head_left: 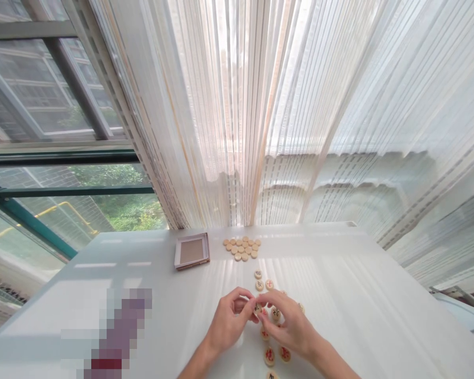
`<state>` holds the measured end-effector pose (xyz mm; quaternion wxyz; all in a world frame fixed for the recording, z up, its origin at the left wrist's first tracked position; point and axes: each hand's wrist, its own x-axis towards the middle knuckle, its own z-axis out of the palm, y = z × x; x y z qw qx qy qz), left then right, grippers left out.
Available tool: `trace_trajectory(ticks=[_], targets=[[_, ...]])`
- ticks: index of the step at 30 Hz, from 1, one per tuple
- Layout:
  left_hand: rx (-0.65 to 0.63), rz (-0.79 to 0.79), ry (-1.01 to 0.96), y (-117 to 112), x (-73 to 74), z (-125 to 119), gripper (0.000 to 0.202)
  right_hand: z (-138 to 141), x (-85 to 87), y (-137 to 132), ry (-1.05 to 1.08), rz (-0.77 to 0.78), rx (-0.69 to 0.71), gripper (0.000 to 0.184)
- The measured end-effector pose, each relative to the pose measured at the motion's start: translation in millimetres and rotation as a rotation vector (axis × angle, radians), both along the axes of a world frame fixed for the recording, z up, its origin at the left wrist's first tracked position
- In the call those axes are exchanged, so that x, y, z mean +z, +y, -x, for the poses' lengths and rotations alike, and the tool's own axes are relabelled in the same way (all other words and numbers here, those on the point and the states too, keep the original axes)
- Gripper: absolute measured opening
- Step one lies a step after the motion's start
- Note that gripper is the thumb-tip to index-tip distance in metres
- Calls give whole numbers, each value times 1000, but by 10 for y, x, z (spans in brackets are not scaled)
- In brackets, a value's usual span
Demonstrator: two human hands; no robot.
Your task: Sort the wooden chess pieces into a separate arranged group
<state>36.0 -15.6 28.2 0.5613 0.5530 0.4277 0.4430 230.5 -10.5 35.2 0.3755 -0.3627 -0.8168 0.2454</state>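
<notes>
My left hand (pixel 229 320) and my right hand (pixel 288 322) meet over the white table (pixel 174 316). Between their fingertips is a round Chinese chess piece (pixel 257 309) with a dark character facing up; both hands are closed on it. Under and around my right hand lie several more pieces, some marked in red, such as the red-marked piece (pixel 269 356), others in black, such as the black-marked piece (pixel 275 313). My right hand partly covers some of them. Beyond my fingers, a black-marked piece (pixel 258 274) lies at the far end of the row.
A group of plain-faced round pieces (pixel 245 248) lies near the table's far side. Left of it stands a shallow open box (pixel 191 251). A blurred purple patch (pixel 122 331) covers the left part of the table. Sheer curtains (pixel 237 131) hang behind the table.
</notes>
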Motion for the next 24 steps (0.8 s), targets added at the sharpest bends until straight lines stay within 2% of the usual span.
trace_trajectory(ticks=[7,18,24], targets=[[-72,-48,6,-13,62,42,33,-36,13,33,7,14,-40,24],[-83,-116,108,-56,129,-7,27,-56,50,39,26,106,-32,12],[-106,-189,188,-87,155,-9,27,-47,49,49,36,117,-56,21]])
